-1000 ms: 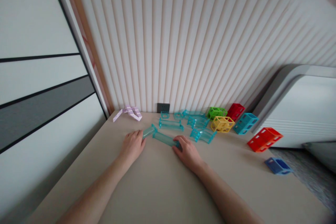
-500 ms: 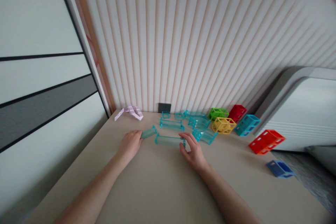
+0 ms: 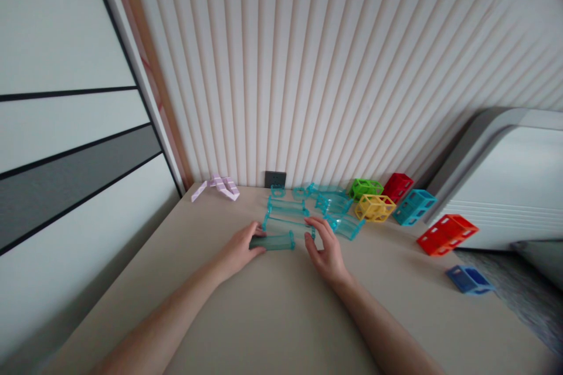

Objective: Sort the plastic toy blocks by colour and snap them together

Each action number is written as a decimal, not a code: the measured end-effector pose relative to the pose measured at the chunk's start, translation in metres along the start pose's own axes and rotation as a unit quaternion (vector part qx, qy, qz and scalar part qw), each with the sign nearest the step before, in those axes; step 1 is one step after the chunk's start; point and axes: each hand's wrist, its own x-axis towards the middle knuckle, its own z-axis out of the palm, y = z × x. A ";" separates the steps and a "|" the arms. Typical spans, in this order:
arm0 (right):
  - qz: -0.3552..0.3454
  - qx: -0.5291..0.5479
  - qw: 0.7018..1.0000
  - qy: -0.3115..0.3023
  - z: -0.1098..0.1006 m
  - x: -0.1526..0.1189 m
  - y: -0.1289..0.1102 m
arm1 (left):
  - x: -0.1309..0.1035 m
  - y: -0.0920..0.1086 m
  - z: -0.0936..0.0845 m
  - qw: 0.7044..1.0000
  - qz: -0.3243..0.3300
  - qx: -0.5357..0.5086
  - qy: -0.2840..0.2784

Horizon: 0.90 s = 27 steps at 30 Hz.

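Note:
My left hand [image 3: 241, 249] is closed on the left end of a clear teal trough piece [image 3: 277, 242], which lies nearest to me among the teal pieces. Just behind it lies a longer teal trough piece [image 3: 285, 226], and my right hand [image 3: 324, 249] has thumb and fingers curved around its right end, gripping it. Farther back is another straight teal piece [image 3: 287, 206]. Curved teal pieces [image 3: 347, 225] rest to the right of my right hand's fingertips.
Small teal rings [image 3: 278, 191] lie by the black wall socket [image 3: 275, 179]. A lilac striped piece [image 3: 224, 186] is at the back left. Green, yellow [image 3: 375, 208], red, teal, orange-red [image 3: 446, 235] and blue [image 3: 470, 279] frame blocks line the right side of the table [image 3: 272, 316].
My left hand has moved right with its teal piece, which now lies in front of the longer one. The longer piece has shifted slightly back and right with my right hand.

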 end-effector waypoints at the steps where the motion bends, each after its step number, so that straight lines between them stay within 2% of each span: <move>1: -0.004 0.000 1.000 -0.003 0.001 0.000 0.001 | 0.001 -0.003 0.001 1.000 -0.007 -0.015 0.004; 5: -0.025 0.011 1.000 -0.014 0.005 -0.003 0.004 | 0.000 -0.005 -0.004 0.999 0.006 -0.027 0.031; 10: -0.029 0.052 0.998 -0.027 0.008 -0.003 0.004 | -0.004 0.002 -0.022 0.991 0.106 -0.008 0.087; 13: -0.031 0.073 0.996 -0.034 0.010 -0.001 0.004 | -0.004 0.007 -0.034 0.985 0.142 0.009 0.101; 15: -0.035 0.081 0.995 -0.051 0.013 0.001 0.004 | -0.005 0.007 -0.043 0.986 0.147 0.027 0.078; 20: -0.043 0.084 0.988 -0.126 0.020 0.009 0.007 | -0.007 0.001 -0.060 0.987 0.124 0.102 -0.020; 23: -0.038 0.081 0.983 -0.162 0.022 0.010 0.007 | -0.008 -0.004 -0.063 0.986 0.104 0.122 -0.039; 27: -0.035 0.079 0.980 -0.178 0.020 0.009 0.008 | -0.009 -0.006 -0.063 0.986 0.083 0.133 -0.054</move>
